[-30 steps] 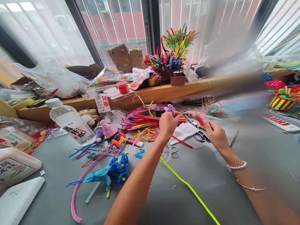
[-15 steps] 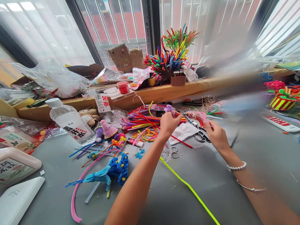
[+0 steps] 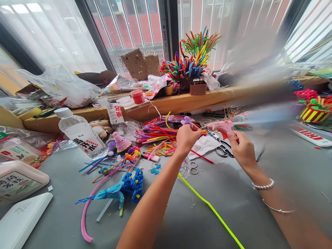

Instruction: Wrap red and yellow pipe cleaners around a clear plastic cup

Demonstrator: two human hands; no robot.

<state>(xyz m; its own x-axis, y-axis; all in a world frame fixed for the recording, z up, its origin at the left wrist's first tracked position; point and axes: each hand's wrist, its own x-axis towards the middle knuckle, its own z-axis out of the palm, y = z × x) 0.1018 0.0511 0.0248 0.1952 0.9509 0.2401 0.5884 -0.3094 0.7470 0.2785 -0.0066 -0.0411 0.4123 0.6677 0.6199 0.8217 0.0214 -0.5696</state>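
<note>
Grey table (image 3: 259,207), barred window behind. Far left: water bottle (image 3: 80,133) lying tilted. Centre: left hand (image 3: 185,138) pinched on a purple pipe-cleaner piece (image 3: 187,121), above the loose stems. Right hand (image 3: 242,149) wrapped around pink glue gun (image 3: 223,127); scissors (image 3: 221,149) below.

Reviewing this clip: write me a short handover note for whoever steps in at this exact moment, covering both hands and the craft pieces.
Left hand: shut on the small purple fuzzy piece, held up above the pile of pipe cleaners.
Right hand: shut on the pink glue gun, nozzle pointing toward the purple piece, a small gap between them.
Nearby on the grey table: scissors below the gun, a long lime pipe cleaner, a blue fuzzy piece, a water bottle.
Done: both items picked up. Left: no glue visible on the purple piece yet.
</note>
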